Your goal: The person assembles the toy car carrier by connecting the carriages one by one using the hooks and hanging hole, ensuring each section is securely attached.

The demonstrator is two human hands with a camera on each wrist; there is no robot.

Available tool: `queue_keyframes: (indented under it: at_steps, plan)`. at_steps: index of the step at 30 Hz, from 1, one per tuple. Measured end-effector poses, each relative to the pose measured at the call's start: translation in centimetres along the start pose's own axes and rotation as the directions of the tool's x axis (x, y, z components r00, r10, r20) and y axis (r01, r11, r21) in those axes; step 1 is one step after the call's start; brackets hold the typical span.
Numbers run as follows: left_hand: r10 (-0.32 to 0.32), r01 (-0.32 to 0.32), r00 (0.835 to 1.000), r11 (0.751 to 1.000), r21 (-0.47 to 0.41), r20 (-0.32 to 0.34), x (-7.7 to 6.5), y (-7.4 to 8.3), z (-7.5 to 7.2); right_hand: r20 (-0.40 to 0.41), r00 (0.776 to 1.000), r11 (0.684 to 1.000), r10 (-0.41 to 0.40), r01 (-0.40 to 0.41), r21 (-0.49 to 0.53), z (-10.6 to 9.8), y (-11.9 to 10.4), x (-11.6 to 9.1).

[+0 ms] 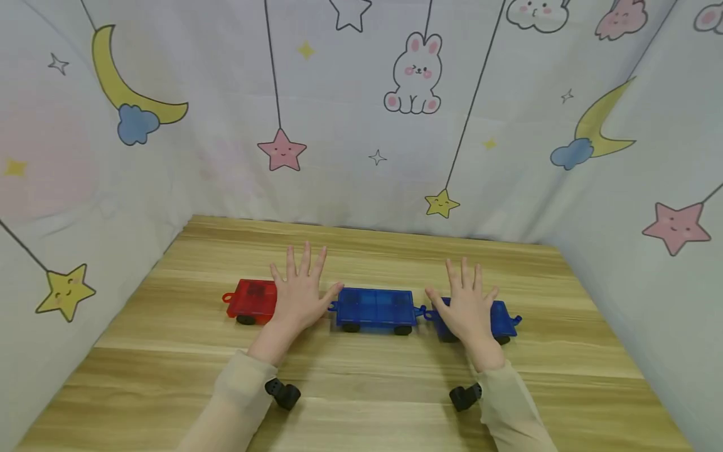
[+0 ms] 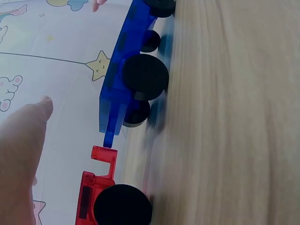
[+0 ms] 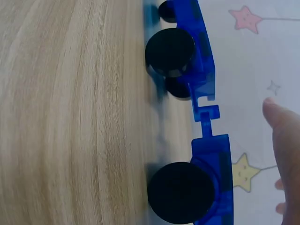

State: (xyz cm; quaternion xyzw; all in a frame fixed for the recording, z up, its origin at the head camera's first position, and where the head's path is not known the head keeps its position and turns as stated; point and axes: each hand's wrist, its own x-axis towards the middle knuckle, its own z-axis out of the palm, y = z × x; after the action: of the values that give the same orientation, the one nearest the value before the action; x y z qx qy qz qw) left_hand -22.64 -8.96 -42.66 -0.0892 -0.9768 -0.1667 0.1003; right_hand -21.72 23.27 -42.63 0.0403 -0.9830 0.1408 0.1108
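The left hand (image 1: 298, 300) hides the end of a red wagon (image 1: 253, 300) nearer the right hand (image 1: 467, 309), which masks the middle of a blue wagon (image 1: 503, 319). Behind the hands, both sleeves (image 1: 234, 392) run off the lower edge; in the wrist views, each hand is cropped by the frame's side.

We see a translucent blue middle car (image 1: 375, 306), a translucent red car (image 1: 254, 300) left of it and a second blue car (image 1: 503, 317) right of it, all on black wheels (image 2: 145, 75). Under the middle car we find a bench (image 1: 361, 383) of streaky yellow-brown wood grain; behind it, a white cloth (image 1: 350, 194) patterned with yellow moons (image 1: 106, 76), pink and yellow stars (image 1: 282, 152) and blue clouds (image 1: 137, 124); before it, cream sleeves (image 1: 226, 402) and black cameras (image 1: 290, 397).
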Motion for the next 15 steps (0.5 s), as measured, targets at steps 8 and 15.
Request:
queue_keyframes:
  at_steps: [8,15]
  plan:
    - [0.041,-0.04,0.999,0.998,-0.051,0.007,0.1,0.3,0.4,0.015,0.999,1.0,-0.028,0.028,-0.003,-0.3,0.8,0.0]
    - [0.094,-0.09,0.995,0.989,-0.119,0.034,0.2,0.9,0.8,0.043,0.997,0.998,-0.057,0.055,0.036,-0.6,1.7,-0.1]
